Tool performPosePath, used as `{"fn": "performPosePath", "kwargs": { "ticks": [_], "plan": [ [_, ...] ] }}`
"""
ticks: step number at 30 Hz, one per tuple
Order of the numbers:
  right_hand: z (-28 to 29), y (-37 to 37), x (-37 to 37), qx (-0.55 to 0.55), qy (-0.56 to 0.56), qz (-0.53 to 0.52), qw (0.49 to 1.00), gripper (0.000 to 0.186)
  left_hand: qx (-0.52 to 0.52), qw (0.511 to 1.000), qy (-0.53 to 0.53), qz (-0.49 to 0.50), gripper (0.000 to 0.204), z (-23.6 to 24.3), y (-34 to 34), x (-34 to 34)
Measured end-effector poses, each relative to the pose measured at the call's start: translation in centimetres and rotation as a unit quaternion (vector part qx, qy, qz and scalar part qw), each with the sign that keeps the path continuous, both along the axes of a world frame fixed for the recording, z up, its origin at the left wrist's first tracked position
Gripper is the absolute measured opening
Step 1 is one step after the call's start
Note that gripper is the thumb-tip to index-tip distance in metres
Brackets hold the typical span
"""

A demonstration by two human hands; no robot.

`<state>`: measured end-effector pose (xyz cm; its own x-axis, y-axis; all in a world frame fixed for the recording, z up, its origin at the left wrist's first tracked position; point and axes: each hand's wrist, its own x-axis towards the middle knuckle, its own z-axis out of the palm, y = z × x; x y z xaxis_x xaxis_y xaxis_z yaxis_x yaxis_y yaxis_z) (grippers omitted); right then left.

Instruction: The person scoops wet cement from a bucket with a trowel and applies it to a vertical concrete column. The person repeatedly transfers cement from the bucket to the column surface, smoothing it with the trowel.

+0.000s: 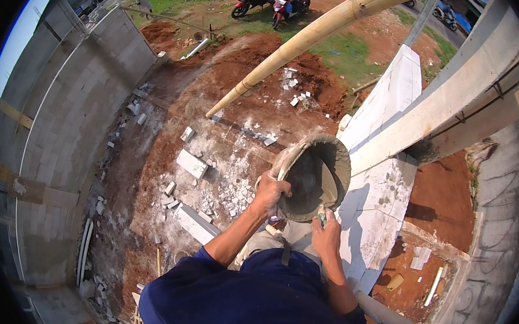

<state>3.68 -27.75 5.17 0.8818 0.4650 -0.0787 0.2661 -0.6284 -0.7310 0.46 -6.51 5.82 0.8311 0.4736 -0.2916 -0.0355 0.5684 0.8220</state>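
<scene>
A round mortar-crusted bucket is tilted in front of me, with grey wet mortar inside. My left hand grips its near-left rim, fingers closed over the edge. With my right hand I hold a trowel by its handle, and its mortar-coated blade reaches into the bucket. Just right of the bucket runs a white block wall with grey mortar smears on its top. Part of the blade is hard to tell from the mortar.
A bamboo pole slants overhead beyond the bucket. Above the wall at right extends a concrete beam. Far below, white blocks and rubble lie on red soil. A tall block wall stands left; motorbikes are parked far off.
</scene>
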Motion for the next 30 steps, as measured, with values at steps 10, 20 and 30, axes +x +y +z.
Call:
{"fn": "performPosePath", "kwargs": {
  "ticks": [10,20,30],
  "plan": [
    [6.2,1.0,4.3,-0.191,0.010,0.165,0.967,0.042,0.017,0.997,0.005,-0.076,0.081,2.3,-1.1,1.9],
    [0.7,-1.7,4.4,-0.202,0.018,0.040,0.978,0.037,0.089,0.979,-0.009,-0.185,0.085,4.3,-3.4,5.0],
    [5.0,-3.5,4.1,0.320,0.634,-0.109,0.695,0.013,0.032,0.970,-0.015,-0.239,0.090,4.2,-4.5,6.1]
  ]
}}
